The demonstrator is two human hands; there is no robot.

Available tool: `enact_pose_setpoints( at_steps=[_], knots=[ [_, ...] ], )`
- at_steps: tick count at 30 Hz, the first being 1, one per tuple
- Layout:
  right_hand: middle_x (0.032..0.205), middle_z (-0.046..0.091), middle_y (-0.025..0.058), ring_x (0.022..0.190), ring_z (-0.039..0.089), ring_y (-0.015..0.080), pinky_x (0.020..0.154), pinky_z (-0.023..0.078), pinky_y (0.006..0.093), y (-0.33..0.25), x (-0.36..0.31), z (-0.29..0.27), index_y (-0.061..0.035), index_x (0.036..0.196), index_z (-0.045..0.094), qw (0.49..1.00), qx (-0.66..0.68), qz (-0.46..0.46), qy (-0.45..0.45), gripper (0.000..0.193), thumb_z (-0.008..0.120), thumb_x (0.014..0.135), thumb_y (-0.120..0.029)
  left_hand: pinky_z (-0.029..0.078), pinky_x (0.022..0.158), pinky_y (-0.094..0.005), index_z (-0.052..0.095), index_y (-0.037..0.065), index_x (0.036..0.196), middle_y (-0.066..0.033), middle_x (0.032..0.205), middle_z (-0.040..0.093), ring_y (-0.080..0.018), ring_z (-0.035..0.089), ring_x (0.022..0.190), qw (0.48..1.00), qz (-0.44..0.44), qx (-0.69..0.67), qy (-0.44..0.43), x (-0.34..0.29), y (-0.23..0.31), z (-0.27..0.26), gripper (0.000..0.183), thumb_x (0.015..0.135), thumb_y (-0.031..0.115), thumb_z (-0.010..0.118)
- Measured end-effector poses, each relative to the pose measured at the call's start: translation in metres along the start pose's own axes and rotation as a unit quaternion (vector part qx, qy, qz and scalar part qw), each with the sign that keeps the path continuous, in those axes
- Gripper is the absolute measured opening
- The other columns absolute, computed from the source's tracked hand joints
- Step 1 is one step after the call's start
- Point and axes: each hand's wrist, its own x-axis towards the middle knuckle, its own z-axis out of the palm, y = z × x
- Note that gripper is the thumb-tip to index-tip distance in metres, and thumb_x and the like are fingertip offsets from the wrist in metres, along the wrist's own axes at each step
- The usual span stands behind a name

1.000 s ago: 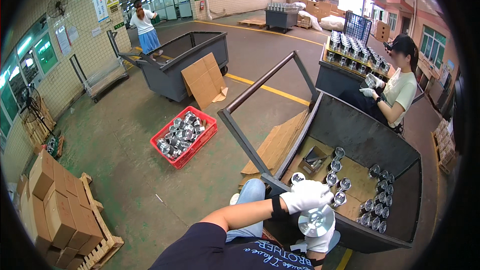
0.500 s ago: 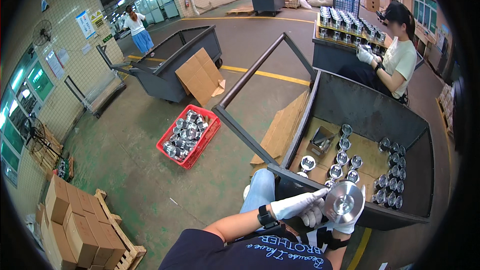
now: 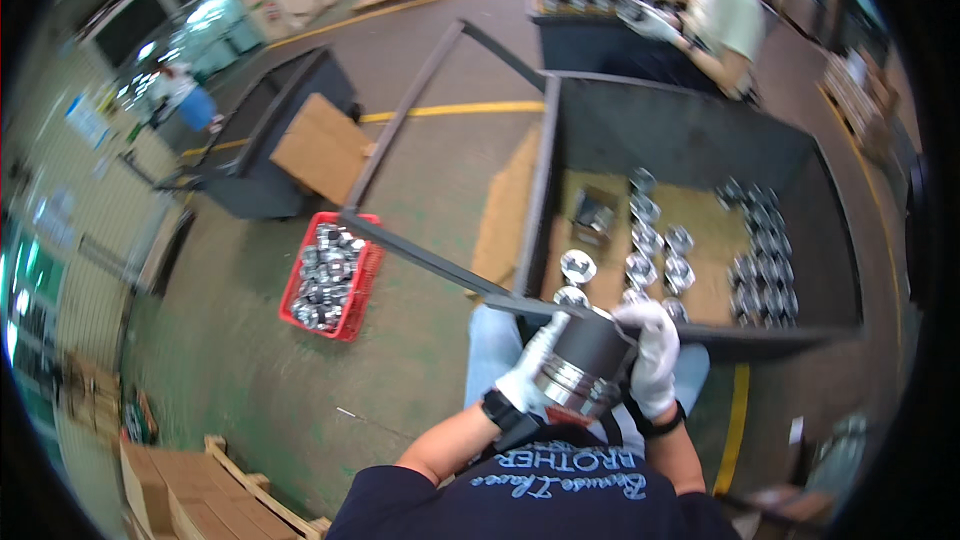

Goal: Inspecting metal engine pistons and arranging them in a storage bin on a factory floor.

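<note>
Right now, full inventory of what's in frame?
Metal cylinder part: one, dark with silver ringed end, held at the bin's near rim.
Steel bin: one, dark grey, ahead; cardboard-lined floor.
Shiny metal parts: many, silver, in the bin.
Red crate: one, on the floor left, full of silver parts.
Second bin: one, dark, far left, cardboard sheet leaning on it.
Cardboard boxes: several, brown, lower left.
Seated co-worker: one, light top, behind the bin.
Left hand, right hand: white gloves, both gripping the cylinder.

In front of me the large dark steel bin cart (image 3: pixel 700 145) has flat brown cardboard (image 3: pixel 610 285) lining its floor, with shiny round metal parts (image 3: pixel 760 270) lying on it in rows and clusters
</note>
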Motion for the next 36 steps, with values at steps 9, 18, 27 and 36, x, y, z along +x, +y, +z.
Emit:
enact_pose_setpoints(
  at_steps=[9, 18, 27, 36],
  knots=[
    [0.099, 0.066, 0.0129, 0.092, 0.065, 0.0208, 0.086, 0.051, 0.0333, 0.009, -0.052, -0.005, 0.0019, 0.104, 0.061, 0.985, 0.028, 0.127, 0.112, 0.033, 0.048, 0.103, -0.029, 0.056, 0.084, -0.0531, 0.046, -0.008, 0.135, -0.0317, 0.117, 0.060, -0.0460, 0.064, 0.097, 0.986, -0.021, 0.147, 0.082, 0.006, 0.012, 0.018, 0.093, 0.094, 0.072, 0.021],
    [0.100, 0.066, 0.0175, 0.089, 0.067, 0.0299, 0.080, 0.052, 0.0368, -0.005, -0.059, -0.009, 0.0015, 0.110, 0.064, 0.992, -0.064, 0.072, 0.076, 0.038, 0.058, 0.096, -0.034, 0.049, 0.095, -0.0625, 0.044, 0.000, 0.137, -0.0274, 0.130, 0.055, -0.0472, 0.060, 0.110, 0.995, -0.060, 0.075, -0.039, 0.006, 0.014, 0.008, 0.077, 0.096, 0.066, 0.037],
    [0.096, 0.066, 0.0161, 0.083, 0.065, 0.0310, 0.077, 0.052, 0.0377, -0.019, -0.042, -0.006, 0.0003, 0.111, 0.064, 0.990, -0.131, 0.009, 0.051, 0.033, 0.071, 0.086, -0.020, 0.056, 0.086, -0.0558, 0.049, 0.005, 0.132, -0.0195, 0.120, 0.062, -0.0360, 0.065, 0.104, 0.751, 0.134, 0.639, 0.097, -0.004, -0.005, 0.008, 0.073, 0.096, 0.066, 0.035],
    [0.113, 0.059, 0.0225, 0.099, 0.062, 0.0362, 0.086, 0.050, 0.0440, -0.012, -0.046, 0.002, 0.0018, 0.146, 0.034, 0.965, -0.261, -0.011, -0.020, 0.105, 0.082, 0.071, -0.054, 0.050, 0.102, -0.0442, 0.049, 0.012, 0.137, -0.0087, 0.132, 0.058, -0.0259, 0.060, 0.118, 0.927, 0.175, 0.292, 0.161, 0.002, -0.008, 0.060, 0.061, 0.099, 0.059, 0.042]
  ],
)
